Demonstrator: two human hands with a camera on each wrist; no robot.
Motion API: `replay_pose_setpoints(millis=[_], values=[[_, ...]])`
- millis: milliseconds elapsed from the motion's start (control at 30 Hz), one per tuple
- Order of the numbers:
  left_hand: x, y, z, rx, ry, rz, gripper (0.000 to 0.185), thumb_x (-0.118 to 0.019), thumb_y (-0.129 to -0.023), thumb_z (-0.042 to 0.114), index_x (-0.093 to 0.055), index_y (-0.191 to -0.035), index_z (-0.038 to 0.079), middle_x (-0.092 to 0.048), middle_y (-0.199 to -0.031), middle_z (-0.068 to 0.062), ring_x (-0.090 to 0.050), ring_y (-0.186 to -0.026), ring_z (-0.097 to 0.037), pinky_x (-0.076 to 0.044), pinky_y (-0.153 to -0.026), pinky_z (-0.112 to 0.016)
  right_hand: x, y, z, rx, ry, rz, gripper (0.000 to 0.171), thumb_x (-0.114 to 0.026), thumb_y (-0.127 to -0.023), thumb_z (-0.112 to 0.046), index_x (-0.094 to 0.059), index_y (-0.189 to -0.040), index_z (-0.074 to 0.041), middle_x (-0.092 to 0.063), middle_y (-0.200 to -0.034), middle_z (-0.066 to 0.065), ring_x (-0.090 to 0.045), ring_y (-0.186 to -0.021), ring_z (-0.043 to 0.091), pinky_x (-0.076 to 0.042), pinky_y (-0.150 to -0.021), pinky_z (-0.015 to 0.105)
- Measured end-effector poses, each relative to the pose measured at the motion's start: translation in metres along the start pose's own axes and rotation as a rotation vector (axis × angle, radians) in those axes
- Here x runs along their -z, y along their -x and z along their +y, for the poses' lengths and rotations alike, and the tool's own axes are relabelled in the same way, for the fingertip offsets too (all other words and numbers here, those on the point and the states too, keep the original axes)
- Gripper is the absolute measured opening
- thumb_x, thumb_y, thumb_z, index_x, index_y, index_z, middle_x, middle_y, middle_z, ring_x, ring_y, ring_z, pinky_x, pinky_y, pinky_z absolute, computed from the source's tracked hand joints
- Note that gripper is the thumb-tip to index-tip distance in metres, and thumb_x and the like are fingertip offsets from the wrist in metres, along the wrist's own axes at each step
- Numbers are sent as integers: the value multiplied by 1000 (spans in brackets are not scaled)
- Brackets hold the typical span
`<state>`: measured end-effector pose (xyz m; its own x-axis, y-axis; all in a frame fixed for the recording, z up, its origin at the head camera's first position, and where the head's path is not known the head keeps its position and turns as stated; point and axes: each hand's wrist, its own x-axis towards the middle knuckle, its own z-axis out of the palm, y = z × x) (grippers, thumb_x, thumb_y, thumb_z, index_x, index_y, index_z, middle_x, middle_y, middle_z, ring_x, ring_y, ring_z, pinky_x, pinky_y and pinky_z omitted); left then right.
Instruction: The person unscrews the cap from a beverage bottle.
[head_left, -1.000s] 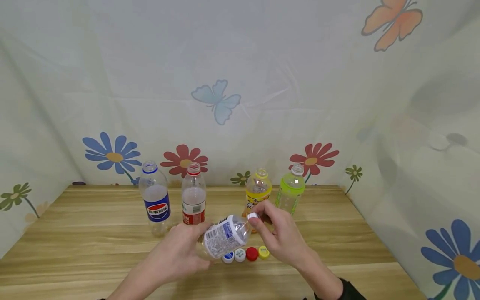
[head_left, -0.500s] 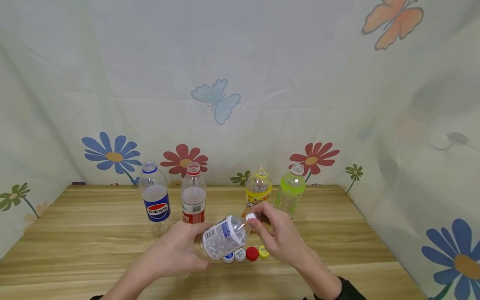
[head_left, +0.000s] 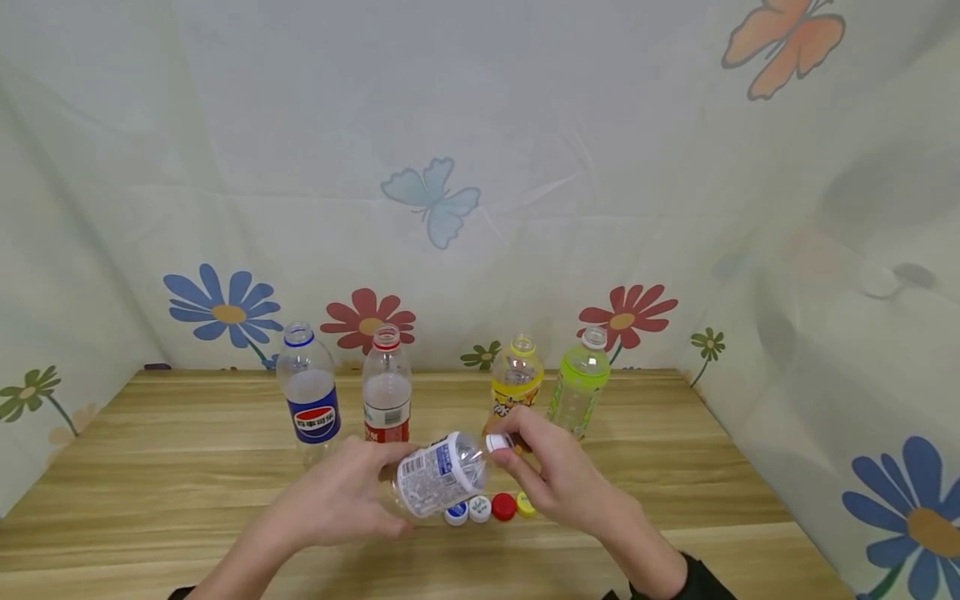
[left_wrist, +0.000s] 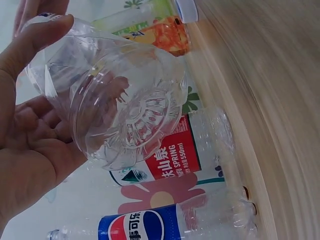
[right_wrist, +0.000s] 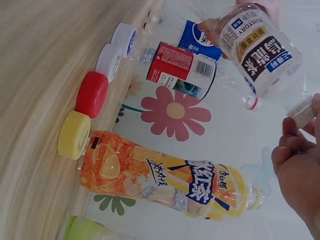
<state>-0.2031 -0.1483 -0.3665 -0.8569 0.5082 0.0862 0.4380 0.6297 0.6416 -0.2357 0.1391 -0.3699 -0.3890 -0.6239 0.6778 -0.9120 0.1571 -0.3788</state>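
In the head view my left hand (head_left: pixel 341 496) grips the lower part of a clear plastic bottle (head_left: pixel 435 479), which leans with its neck up to the right. Its label in the right wrist view reads Suntory (right_wrist: pixel 255 42). The ribbed bottle base (left_wrist: pixel 142 117) faces the left wrist camera, thumb on one side and fingers on the other. My right hand (head_left: pixel 558 471) pinches a white cap (head_left: pixel 498 442) at the bottle's mouth. Below the bottle, a row of loose caps lies on the table: a blue-and-white cap (head_left: pixel 456 513), a white cap (head_left: pixel 480 509), a red cap (head_left: pixel 504 507) and a yellow cap (head_left: pixel 525 504).
Uncapped bottles stand behind the hands: a Pepsi bottle (head_left: pixel 315 417) and a red-labelled water bottle (head_left: pixel 387 412) on the left, a yellow-topped tea bottle (head_left: pixel 517 379) and a green-labelled bottle (head_left: pixel 583 379) on the right. A flowered cloth (head_left: pixel 480 283) hangs around the wooden table (head_left: pixel 187 467).
The held bottle and my left hand have shifted slightly left. The right fingers have moved a little left and down with the white cap, staying at the bottle's mouth.
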Motion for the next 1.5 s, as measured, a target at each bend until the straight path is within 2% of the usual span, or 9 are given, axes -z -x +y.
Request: replay_pose_setpoints(millis=[133,267,467,633,833,1000,1200,1500], values=[[1,1,-2,9,-29,18,75,-95,-67,25,-65,-133,4,-72,-119,-1,-69,-102,-15,-58,-91,-42,-1,-1,-4,-31,22,-9,9,-58,-105,-11,-55,-113,-9,-55,-94,-4,-52,-80,8,-49,-62,22],[2,2,-2,10,-129,72,74,-95,-66,26,-67,-131,7,-73,-114,-1,-68,-97,-14,-59,-88,-43,-4,-2,-8,-128,19,7,14,-59,-104,-5,-56,-117,-10,-55,-92,-6,-52,-77,8,-50,-62,22],[2,1,2,35,-214,102,74,-97,-67,25,-67,-132,8,-73,-116,-5,-68,-96,-17,-59,-88,-46,-4,-2,-10,-335,17,74,14,-59,-106,-14,-64,-118,-10,-64,-96,-9,-58,-76,11,-53,-61,26],[1,1,6,54,-227,123,72,-97,-66,21,-67,-130,8,-72,-117,-7,-68,-97,-19,-59,-89,-48,-1,-2,-12,-441,17,73,14,-64,-104,-23,-70,-112,-13,-67,-90,-9,-59,-68,15,-52,-56,26],[0,0,7,70,-247,148,71,-97,-64,19,-67,-128,9,-73,-114,-6,-68,-92,-17,-59,-87,-46,0,-3,-13,-474,-18,49,12,-66,-103,-20,-71,-110,-12,-68,-86,-10,-59,-67,13,-50,-53,26],[-2,0,7,73,-274,153,72,-97,-64,19,-67,-129,9,-73,-113,-6,-68,-90,-16,-60,-85,-45,0,-2,-13,-498,-30,19,12,-65,-103,-19,-69,-112,-11,-66,-88,-7,-59,-71,13,-52,-57,26],[-3,0,7,79,-283,165,70,-97,-65,19,-68,-128,8,-74,-112,-7,-69,-89,-17,-60,-85,-46,-2,-2,-11,-473,-40,17,15,-61,-106,-19,-66,-114,-8,-65,-92,-3,-62,-78,16,-56,-65,28],[-3,0,6,68,-304,182,71,-95,-64,17,-68,-128,7,-75,-107,-6,-67,-83,-11,-61,-80,-40,-7,-1,-11,-468,-38,32,12,-60,-105,-13,-63,-115,-8,-63,-94,-3,-62,-81,19,-57,-68,28]])
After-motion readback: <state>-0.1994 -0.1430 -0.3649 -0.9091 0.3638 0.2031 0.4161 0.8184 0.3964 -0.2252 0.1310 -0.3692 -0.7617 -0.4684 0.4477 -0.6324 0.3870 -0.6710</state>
